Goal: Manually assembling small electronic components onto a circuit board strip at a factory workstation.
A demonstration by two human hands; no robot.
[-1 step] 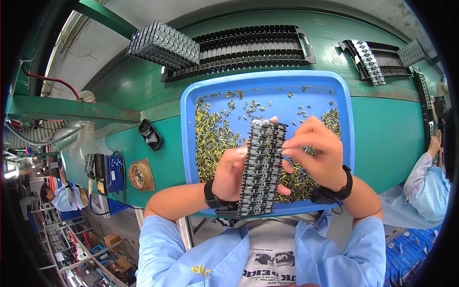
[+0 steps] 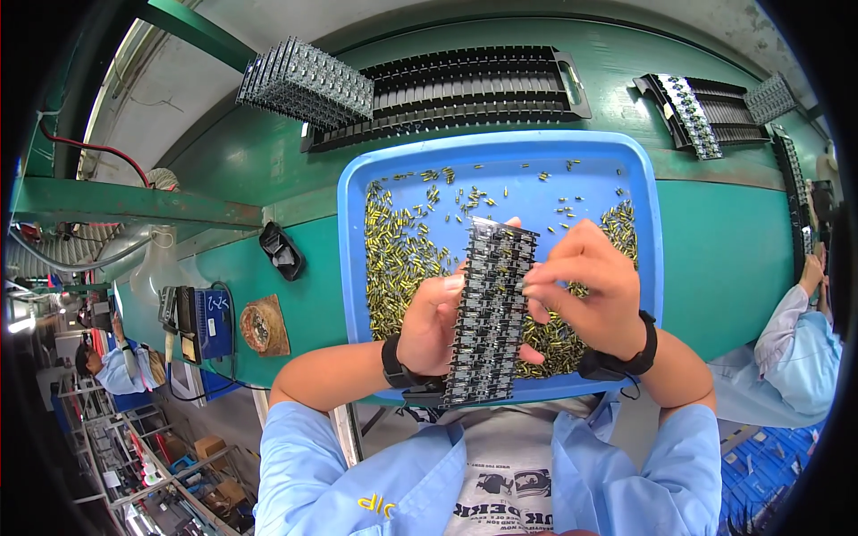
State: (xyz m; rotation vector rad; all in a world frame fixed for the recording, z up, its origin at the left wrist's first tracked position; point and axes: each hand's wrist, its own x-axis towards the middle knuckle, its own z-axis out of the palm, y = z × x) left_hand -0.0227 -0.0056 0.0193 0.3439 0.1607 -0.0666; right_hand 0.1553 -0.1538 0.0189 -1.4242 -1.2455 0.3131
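Observation:
A long dark circuit-board panel (image 2: pixel 490 313), packed with rows of small metallic parts, is held up over a blue plastic tub (image 2: pixel 349 259). My left hand (image 2: pixel 430 326) grips it, with the thumb on its left edge and fingertips showing past its right edge. The fingers of my right hand (image 2: pixel 585 290) are pinched together at the right edge of the panel's upper half. Whatever lies between those fingertips is too small to make out. Many small yellow-and-black cylindrical parts (image 2: pixel 393 295) lie in the tub, heaped at the left and below the panel, scattered toward the far side.
Behind the tub is a long black slotted rack (image 2: pixel 465 85), with a stack of board panels (image 2: pixel 308 82) at its left end. Another rack (image 2: pixel 728 112) stands far right. A black container (image 2: pixel 281 252) and a round brown dish (image 2: pixel 264 327) sit left. A co-worker's hand (image 2: pixel 811 272) shows at right.
My right fingertips have shifted slightly down and left along the panel's edge. The panel has tilted very slightly, while my left hand keeps its grip.

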